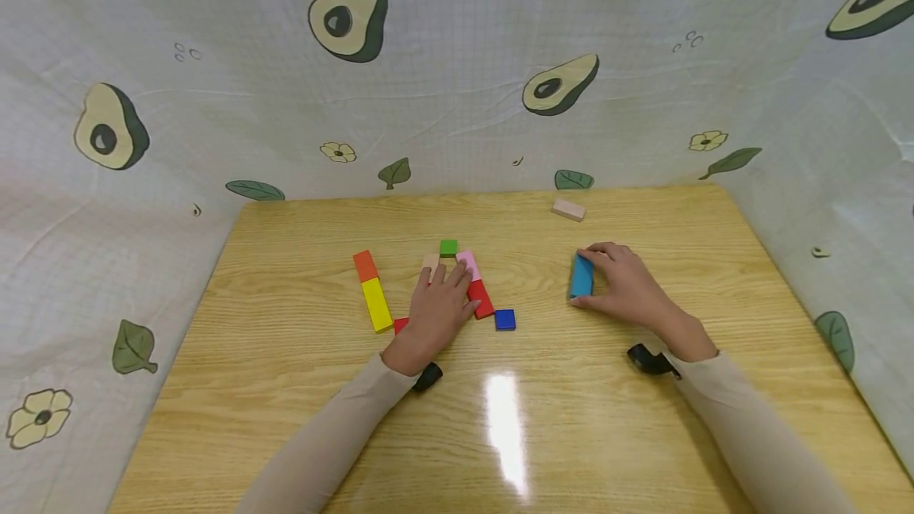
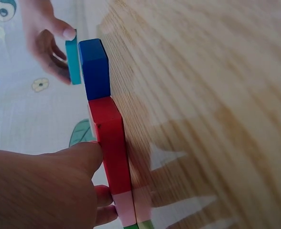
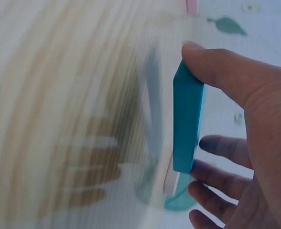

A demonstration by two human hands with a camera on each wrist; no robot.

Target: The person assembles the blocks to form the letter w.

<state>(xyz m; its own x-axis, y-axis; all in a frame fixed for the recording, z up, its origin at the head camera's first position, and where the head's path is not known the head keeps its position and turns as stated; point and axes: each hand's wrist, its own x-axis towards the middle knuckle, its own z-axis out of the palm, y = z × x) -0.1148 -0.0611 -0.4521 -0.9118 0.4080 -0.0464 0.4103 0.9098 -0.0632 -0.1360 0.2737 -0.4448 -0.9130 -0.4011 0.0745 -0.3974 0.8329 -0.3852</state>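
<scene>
My right hand pinches a light blue block by its two ends, thumb at the near end and fingers at the far end. In the right wrist view the block hangs close over the table. My left hand lies with spread fingers over a group of blocks, its thumb at the side of a red block and fingertips by a pink block. A dark blue block sits at the red block's near end. Partly hidden by this hand are a pale block and another red block.
A small green block sits at the pink block's far end. To the left, an orange block and a yellow block form a row. Near the wooden table's back edge lies a pale pinkish block, before a printed cloth.
</scene>
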